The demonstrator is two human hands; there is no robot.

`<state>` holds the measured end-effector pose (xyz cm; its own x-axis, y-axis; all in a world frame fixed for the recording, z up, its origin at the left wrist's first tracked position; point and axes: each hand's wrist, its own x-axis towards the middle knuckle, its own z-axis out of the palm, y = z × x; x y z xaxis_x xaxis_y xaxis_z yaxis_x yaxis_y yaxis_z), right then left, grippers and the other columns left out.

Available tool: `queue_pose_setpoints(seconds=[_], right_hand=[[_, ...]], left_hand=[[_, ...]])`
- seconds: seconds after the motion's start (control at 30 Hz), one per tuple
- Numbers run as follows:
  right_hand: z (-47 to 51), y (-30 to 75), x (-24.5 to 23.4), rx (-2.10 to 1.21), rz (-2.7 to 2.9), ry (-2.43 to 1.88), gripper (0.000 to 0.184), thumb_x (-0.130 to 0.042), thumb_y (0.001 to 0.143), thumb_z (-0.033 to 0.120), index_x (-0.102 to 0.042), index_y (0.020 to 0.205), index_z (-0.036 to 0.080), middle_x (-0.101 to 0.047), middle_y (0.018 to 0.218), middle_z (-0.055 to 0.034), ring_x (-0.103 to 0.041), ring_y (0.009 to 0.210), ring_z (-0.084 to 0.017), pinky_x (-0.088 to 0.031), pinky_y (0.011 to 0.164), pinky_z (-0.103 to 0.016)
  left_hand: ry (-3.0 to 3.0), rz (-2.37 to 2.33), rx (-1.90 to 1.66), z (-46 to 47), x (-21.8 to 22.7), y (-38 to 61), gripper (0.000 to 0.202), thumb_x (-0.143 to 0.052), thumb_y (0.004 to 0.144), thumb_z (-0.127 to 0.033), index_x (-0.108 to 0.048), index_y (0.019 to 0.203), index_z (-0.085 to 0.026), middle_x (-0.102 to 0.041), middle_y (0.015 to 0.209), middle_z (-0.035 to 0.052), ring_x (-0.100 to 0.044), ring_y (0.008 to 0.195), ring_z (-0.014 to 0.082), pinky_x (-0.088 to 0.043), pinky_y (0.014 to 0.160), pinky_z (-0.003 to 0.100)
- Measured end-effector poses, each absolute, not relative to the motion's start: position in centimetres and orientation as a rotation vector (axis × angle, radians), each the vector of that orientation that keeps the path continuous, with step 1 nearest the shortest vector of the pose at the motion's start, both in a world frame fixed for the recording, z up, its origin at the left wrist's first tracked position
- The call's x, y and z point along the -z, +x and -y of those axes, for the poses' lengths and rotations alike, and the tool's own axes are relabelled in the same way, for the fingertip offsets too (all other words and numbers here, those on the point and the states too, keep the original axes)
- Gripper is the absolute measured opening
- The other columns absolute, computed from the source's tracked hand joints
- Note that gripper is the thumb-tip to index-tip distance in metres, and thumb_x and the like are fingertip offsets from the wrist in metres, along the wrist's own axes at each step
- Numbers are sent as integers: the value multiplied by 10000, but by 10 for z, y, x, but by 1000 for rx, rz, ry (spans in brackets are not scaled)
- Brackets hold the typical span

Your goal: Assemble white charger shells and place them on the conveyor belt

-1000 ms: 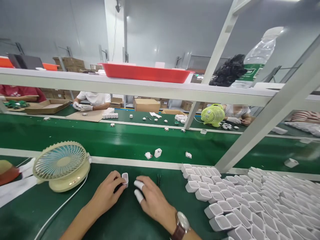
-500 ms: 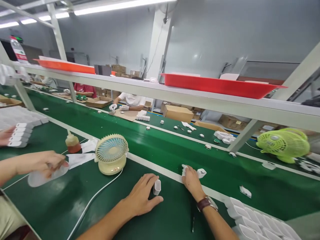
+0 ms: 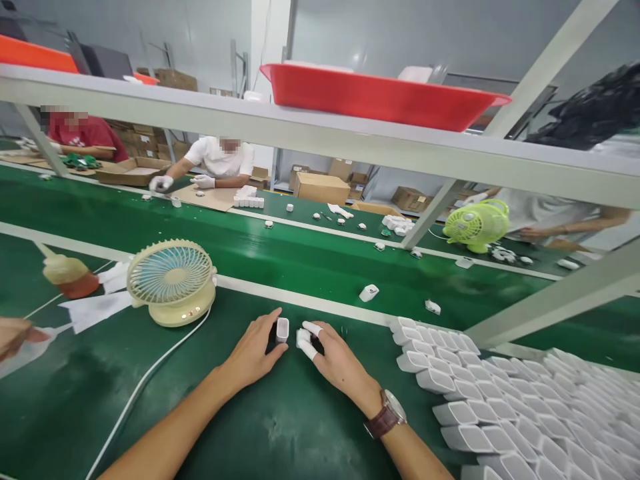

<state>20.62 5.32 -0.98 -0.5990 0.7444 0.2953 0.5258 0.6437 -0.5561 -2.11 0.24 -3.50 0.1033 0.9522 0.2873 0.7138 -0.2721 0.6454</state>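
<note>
My left hand curls around an open-topped white plastic shell that stands on the green bench, thumb at its near side and index finger at its far side. Just to the right, white finger covers show on the thumb and index finger of my right hand. Those two fingers pinch a small white part, whose details are hard to make out. Beyond my right hand, another white shell lies tilted on the green conveyor belt, with a small white-and-metal piece farther right.
Rows of white shells fill the right side. A cream fan with a white cable and a squeeze bottle stand left. A neighbour's hand is at the left edge. Overhead, a shelf holds a red tray. Co-workers sit across the belt.
My right hand has come back from the belt to beside my left hand, bringing the small white part. My left hand has closed around the shell. The view has turned right and downward.
</note>
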Motion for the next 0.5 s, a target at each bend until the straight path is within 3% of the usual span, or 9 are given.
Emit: queue_pose_setpoints(seconds=[0.07, 0.13, 0.27, 0.37, 0.5], right_hand=[[-45, 213, 4, -625, 2373, -1046, 295, -506, 1016, 245, -608, 1289, 206, -695, 1120, -98, -692, 1009, -249, -582, 958, -444], [-39, 219, 0, -632, 2388, -1058, 308, -479, 1002, 181, -608, 1281, 206, -692, 1121, -98, -687, 1026, -251, -578, 967, -447], [-33, 222, 4, -594, 2412, -923, 485, -448, 948, 69, -512, 1410, 204, -573, 1422, -130, -528, 1345, -267, -479, 1129, -501], [-32, 220, 11, -577, 2458, -871, 567, -452, 924, 37, -463, 1464, 207, -513, 1503, -130, -401, 1456, -272, -426, 1175, -544], [-32, 219, 14, -516, 2450, -874, 521, -513, 929, 51, -507, 1423, 217, -617, 1357, -132, -497, 1365, -284, -494, 1113, -523]], left_hand=[[2044, -1643, -971, -2, 36, -20, 638, -588, 939, -321, -344, 1517, -211, -608, 1380, 160, -584, 1274, 338, -465, 1084, 573], [2047, -1650, -979, -2, 36, -19, 636, -600, 935, -334, -360, 1512, -221, -622, 1354, 149, -592, 1251, 335, -465, 1081, 563], [2047, -1655, -995, -2, 37, -19, 636, -617, 931, -348, -373, 1508, -239, -640, 1315, 131, -610, 1205, 320, -473, 1065, 535], [2058, -1655, -993, -2, 38, -20, 631, -620, 933, -355, -375, 1503, -239, -633, 1321, 132, -602, 1214, 317, -467, 1069, 531], [2075, -1644, -982, -2, 38, -21, 641, -624, 937, -362, -359, 1509, -241, -636, 1310, 128, -600, 1212, 308, -461, 1075, 531]])
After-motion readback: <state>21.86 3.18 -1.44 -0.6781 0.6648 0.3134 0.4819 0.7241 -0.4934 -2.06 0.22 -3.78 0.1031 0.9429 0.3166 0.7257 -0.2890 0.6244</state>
